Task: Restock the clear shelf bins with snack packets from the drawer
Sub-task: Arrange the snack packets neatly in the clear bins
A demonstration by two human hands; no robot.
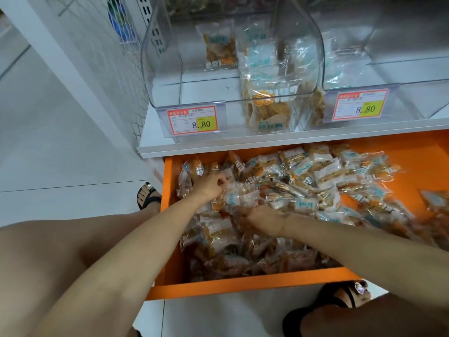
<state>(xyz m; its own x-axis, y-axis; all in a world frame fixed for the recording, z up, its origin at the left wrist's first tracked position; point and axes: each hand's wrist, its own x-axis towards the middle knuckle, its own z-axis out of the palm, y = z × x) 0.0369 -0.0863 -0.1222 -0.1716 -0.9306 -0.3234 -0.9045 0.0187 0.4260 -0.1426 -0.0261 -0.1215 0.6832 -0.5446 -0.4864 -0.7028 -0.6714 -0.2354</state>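
Observation:
An orange drawer point(167, 215) stands pulled out below the shelf, heaped with several clear snack packets point(323, 176) of yellow-brown chips. My left hand point(210, 184) is down in the heap at the drawer's left, fingers curled round packets point(239, 197). My right hand point(263, 220) lies just right of it, gripping the same bunch from the near side. Above, a clear shelf bin point(165, 69) holds a few packets point(220, 47), with more stacked upright point(267, 103) at its right side. A second clear bin point(413, 69) stands to the right.
Price tags reading 8.80 point(194, 121) point(359, 104) hang on the bins' fronts. The white shelf edge point(267, 142) overhangs the drawer's back. My sandalled feet point(148, 195) point(340, 300) stand on the pale tiled floor beside and in front of the drawer. A white mesh panel point(97, 57) rises at left.

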